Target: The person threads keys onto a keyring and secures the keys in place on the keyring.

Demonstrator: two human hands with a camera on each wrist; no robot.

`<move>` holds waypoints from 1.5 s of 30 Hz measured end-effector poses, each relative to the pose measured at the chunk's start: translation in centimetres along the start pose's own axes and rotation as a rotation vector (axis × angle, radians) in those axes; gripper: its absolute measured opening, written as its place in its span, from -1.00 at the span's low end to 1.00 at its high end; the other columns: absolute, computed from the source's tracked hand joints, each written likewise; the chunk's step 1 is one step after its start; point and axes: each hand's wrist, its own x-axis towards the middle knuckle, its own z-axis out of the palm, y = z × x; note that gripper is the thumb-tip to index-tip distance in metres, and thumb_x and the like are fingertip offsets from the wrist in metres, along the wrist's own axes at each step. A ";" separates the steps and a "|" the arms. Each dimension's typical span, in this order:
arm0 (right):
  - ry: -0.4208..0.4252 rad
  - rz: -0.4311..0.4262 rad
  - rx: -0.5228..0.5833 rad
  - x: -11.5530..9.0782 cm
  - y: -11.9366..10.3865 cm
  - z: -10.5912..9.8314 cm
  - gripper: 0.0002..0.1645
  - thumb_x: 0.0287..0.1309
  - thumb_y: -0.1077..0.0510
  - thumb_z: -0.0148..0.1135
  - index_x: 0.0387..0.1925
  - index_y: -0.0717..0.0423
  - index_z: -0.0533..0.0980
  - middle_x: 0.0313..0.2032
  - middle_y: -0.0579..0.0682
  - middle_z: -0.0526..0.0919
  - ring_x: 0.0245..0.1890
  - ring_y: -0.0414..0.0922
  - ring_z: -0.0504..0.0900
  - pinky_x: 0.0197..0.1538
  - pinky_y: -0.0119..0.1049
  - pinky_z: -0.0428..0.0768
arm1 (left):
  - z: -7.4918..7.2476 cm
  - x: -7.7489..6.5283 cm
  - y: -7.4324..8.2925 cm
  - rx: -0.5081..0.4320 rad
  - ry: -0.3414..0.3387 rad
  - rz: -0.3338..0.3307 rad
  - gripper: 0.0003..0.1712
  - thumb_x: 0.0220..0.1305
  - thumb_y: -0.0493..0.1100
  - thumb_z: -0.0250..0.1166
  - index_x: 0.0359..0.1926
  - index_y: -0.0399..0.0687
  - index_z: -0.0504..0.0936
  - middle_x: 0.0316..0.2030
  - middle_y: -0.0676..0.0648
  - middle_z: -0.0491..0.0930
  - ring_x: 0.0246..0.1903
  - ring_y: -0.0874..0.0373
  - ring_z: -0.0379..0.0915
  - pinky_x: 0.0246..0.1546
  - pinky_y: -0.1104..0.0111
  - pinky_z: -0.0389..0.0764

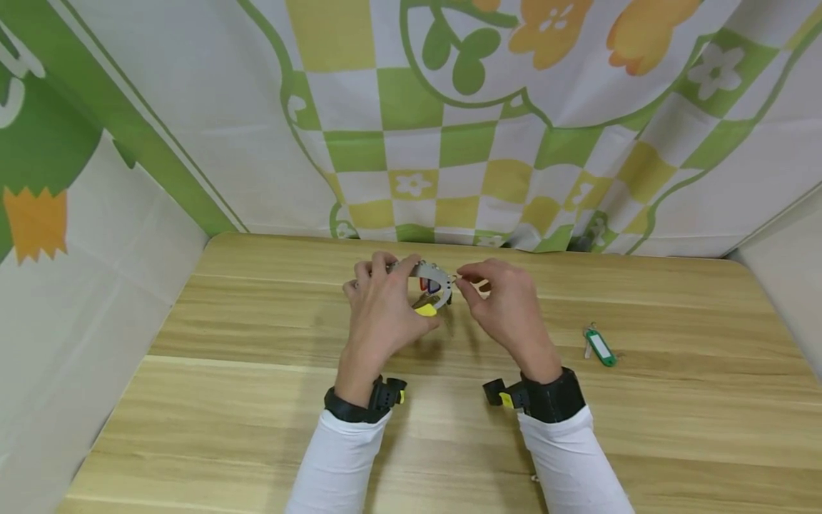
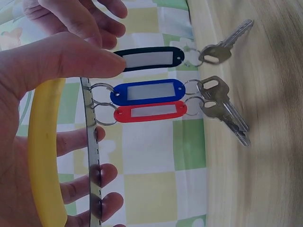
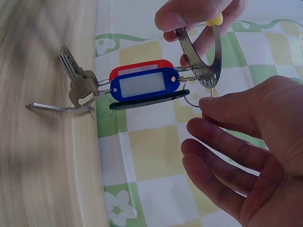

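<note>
My left hand (image 1: pixel 382 307) grips a curved, perforated metal key holder (image 3: pixel 202 66) with a yellow handle (image 2: pixel 46 156), raised over the table. Two split rings fasten a blue key tag (image 2: pixel 147 92) and a red key tag (image 2: pixel 151 111) to it, each with a silver key hanging below. At the metal's end, my right hand (image 1: pixel 510 303) pinches the split ring (image 3: pixel 191 101) of a black key tag (image 3: pixel 149 100) between thumb and forefinger. A key (image 2: pixel 225 49) dangles from that tag too. Whether its ring passes through a hole, I cannot tell.
On the wooden table (image 1: pixel 674 414), to the right of my right hand, lies a green key tag (image 1: pixel 601 347) with a key. A tiny unclear object (image 1: pixel 535 478) sits beside my right sleeve. Behind the table hangs a checked curtain (image 1: pixel 411 153).
</note>
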 end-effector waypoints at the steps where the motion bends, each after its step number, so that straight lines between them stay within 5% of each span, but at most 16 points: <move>1: -0.005 0.002 -0.001 0.0 0.0 -0.1 -0.81 0.09 0.11 0.21 -0.26 0.07 0.63 -0.35 -0.07 0.63 -0.36 -0.16 0.59 -0.32 -0.31 0.51 | 0.0 0.0 0.0 -0.001 -0.002 -0.002 0.03 -0.43 0.27 0.48 0.21 0.14 0.40 0.06 -0.16 0.29 0.06 -0.17 0.12 -0.11 -0.07 0.17; 16: -0.093 0.101 -0.045 -1.2 1.2 -2.5 -0.75 0.09 0.06 0.22 -0.19 0.06 0.60 -0.29 -0.03 0.62 -0.31 -0.10 0.58 -0.27 -0.27 0.48 | 0.1 0.0 -0.1 0.008 0.000 -0.017 0.02 -0.43 0.27 0.48 0.20 0.14 0.41 0.05 -0.15 0.28 0.05 -0.19 0.11 -0.12 -0.08 0.16; 26: -0.181 0.183 -0.168 -4.0 6.0 -7.6 -0.72 0.07 0.13 0.20 -0.16 0.13 0.58 -0.26 0.08 0.63 -0.26 0.03 0.58 -0.24 -0.11 0.48 | 0.6 0.3 0.4 -0.017 -0.017 -0.025 0.02 -0.42 0.26 0.48 0.21 0.12 0.41 0.03 -0.15 0.27 0.03 -0.18 0.11 -0.11 -0.08 0.14; 37: -0.552 0.435 -0.276 -8.7 11.7 -13.2 -0.38 -0.05 -0.09 0.29 -0.02 0.24 0.50 -0.12 0.32 0.54 -0.12 0.25 0.49 -0.25 0.00 0.44 | 1.0 0.5 0.7 -0.021 -0.042 -0.021 0.01 -0.42 0.23 0.48 0.20 0.11 0.41 0.02 -0.15 0.28 0.04 -0.18 0.11 -0.10 -0.07 0.12; 45: -0.581 0.452 -0.265 -10.2 12.9 -13.0 -0.46 -0.21 -0.02 0.39 -0.12 0.13 0.55 -0.20 0.23 0.57 -0.24 0.16 0.53 -0.31 -0.03 0.44 | 1.1 0.5 0.8 -0.024 -0.041 -0.023 0.01 -0.43 0.22 0.48 0.20 0.09 0.42 0.01 -0.15 0.29 0.03 -0.18 0.11 -0.10 -0.08 0.10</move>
